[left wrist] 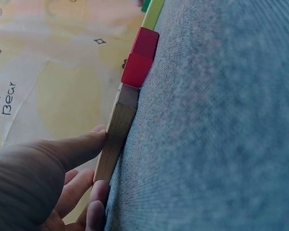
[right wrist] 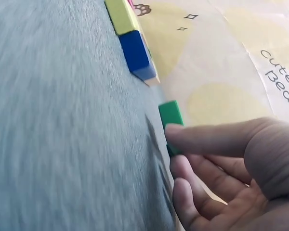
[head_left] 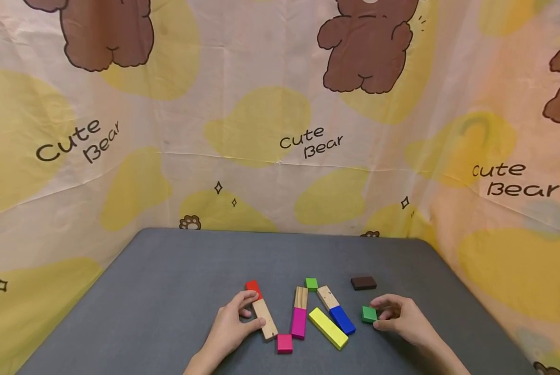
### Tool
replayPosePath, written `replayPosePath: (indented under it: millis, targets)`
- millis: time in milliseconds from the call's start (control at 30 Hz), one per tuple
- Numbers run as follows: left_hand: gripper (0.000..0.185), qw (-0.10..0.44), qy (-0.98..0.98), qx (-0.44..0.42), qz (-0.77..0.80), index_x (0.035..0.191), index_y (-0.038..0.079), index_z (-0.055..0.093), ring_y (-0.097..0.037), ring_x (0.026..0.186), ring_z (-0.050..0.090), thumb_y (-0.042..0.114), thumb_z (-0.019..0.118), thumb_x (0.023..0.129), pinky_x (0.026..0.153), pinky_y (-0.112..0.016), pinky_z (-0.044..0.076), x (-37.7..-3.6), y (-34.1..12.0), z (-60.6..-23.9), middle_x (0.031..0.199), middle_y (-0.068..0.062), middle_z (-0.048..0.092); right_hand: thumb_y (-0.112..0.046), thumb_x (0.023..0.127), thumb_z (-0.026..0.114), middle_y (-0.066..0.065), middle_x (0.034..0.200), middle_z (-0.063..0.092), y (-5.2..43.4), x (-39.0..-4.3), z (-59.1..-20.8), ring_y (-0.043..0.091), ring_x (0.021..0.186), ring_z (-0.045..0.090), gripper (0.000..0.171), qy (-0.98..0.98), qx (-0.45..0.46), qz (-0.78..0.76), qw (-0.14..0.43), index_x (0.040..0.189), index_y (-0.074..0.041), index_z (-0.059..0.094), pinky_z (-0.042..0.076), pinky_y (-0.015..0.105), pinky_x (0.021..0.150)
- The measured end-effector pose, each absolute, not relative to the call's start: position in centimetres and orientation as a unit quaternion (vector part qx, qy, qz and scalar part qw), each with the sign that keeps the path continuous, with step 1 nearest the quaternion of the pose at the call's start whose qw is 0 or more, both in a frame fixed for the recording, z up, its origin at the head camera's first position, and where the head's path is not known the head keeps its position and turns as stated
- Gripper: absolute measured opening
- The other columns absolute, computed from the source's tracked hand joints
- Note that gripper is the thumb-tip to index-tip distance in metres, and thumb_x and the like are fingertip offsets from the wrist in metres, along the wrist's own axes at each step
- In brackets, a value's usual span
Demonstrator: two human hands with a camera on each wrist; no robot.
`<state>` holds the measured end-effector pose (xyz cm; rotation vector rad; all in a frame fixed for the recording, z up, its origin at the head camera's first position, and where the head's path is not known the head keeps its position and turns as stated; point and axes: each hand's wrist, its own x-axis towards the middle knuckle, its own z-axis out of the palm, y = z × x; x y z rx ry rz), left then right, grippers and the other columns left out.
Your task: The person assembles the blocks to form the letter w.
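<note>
While the left hand (head_left: 230, 325) pinches the red-tipped wooden block (head_left: 261, 310) at lower centre of the frame, the right hand (head_left: 401, 317) pinches a small green block (head_left: 369, 314) just right of it. Both blocks lie on the grey table (head_left: 167, 291).

A: Entries at the left hand (head_left: 230, 325)?

B: Plank 1 (head_left: 262, 309), on the table (head_left: 167, 291), held between its thumb and fingers on their right side. Cube 1 (head_left: 284, 343) lies just right of the thumb, at plank 1's near end.

A: Further right of that hand?

B: Plank 2 (head_left: 299, 312), its near end touching cube 1. Cube 2 (head_left: 311, 283) sits at its far end, and plank 3 (head_left: 336, 309) slants from there toward the right hand (head_left: 401, 317). Plank 4 (head_left: 328, 327) lies alongside plank 3, on its near side.

A: At the right hand?

B: Small block (head_left: 369, 314), pinched at its fingertips, just left of them. Flat block (head_left: 363, 283) lies beyond the fingers, apart.
</note>
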<state>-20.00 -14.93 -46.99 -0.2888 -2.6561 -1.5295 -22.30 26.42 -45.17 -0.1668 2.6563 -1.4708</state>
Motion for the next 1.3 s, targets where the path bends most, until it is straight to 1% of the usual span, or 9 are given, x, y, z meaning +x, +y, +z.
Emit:
replayPosePath:
  millis: [100,200,367,500,633,900,1300]
  targets:
    - [0.063,0.034,-0.864,-0.098,-0.493,0.132,0.008,0.057,-0.016,0.083,0.057,0.032,0.083,0.080,0.072,-0.033,0.046,-20.0,-14.9,-46.9,0.127,-0.009,0.064,-0.003,0.074,0.085,0.010,0.101,0.067,27.6,-22.2,-45.1,0.025,0.075,0.059,0.042,0.853,-0.089,-0.505,0.091,0.111,0.003,0.066,0.048,0.030,0.060]
    - [0.063,0.034,-0.865,-0.098,-0.492,0.131,0.007,0.057,-0.016,0.083,0.057,0.032,0.083,0.080,0.072,-0.033,0.046,-20.0,-14.9,-46.9,0.127,-0.009,0.064,-0.005,0.075,0.084,0.010,0.100,0.066,28.0,-22.1,-45.0,0.026,0.077,0.059,0.042,0.839,-0.111,-0.517,0.128,0.112,0.002,0.066,0.048,0.030,0.062]
    - [0.063,0.033,-0.864,-0.093,-0.493,0.132,0.007,0.057,-0.016,0.083,0.057,0.032,0.084,0.080,0.072,-0.033,0.046,-20.0,-14.9,-46.8,0.128,-0.009,0.064,-0.004,0.074,0.084,0.011,0.098,0.066,27.9,-22.1,-44.6,0.026,0.078,0.059,0.041,0.820,-0.144,-0.527,0.169,0.111,0.002,0.067,0.048,0.029,0.063]
    - [0.063,0.037,-0.865,-0.092,-0.491,0.131,0.007,0.057,-0.015,0.083,0.057,0.031,0.084,0.080,0.072,-0.033,0.046,-20.0,-14.9,-46.8,0.128,-0.009,0.064,-0.001,0.073,0.085,0.012,0.095,0.065,27.6,-22.0,-44.5,0.026,0.077,0.058,0.040,0.813,-0.162,-0.525,0.191,0.109,0.002,0.067,0.048,0.028,0.063]
    - [0.063,0.035,-0.866,-0.091,-0.491,0.131,0.007,0.057,-0.015,0.082,0.057,0.031,0.084,0.079,0.072,-0.034,0.046,-20.0,-14.8,-46.9,0.127,-0.009,0.064,0.000,0.072,0.084,0.011,0.093,0.064,27.4,-21.8,-44.7,0.026,0.077,0.057,0.039,0.815,-0.168,-0.518,0.198,0.107,0.001,0.067,0.047,0.028,0.063]
    - [0.063,0.037,-0.868,-0.093,-0.486,0.131,0.008,0.057,-0.015,0.082,0.056,0.032,0.084,0.079,0.071,-0.032,0.045,-20.0,-14.8,-47.0,0.127,-0.007,0.064,-0.002,0.074,0.084,0.011,0.098,0.066,27.0,-21.8,-44.8,0.025,0.078,0.057,0.038,0.814,-0.178,-0.515,0.200,0.109,0.000,0.068,0.048,0.028,0.063]
    - [0.063,0.035,-0.865,-0.091,-0.492,0.132,0.007,0.057,-0.016,0.083,0.056,0.031,0.084,0.079,0.072,-0.034,0.045,-19.9,-14.8,-46.9,0.128,-0.008,0.064,-0.005,0.075,0.085,0.010,0.093,0.064,26.6,-21.7,-44.8,0.023,0.077,0.057,0.037,0.820,-0.180,-0.508,0.192,0.107,0.000,0.068,0.046,0.026,0.061]
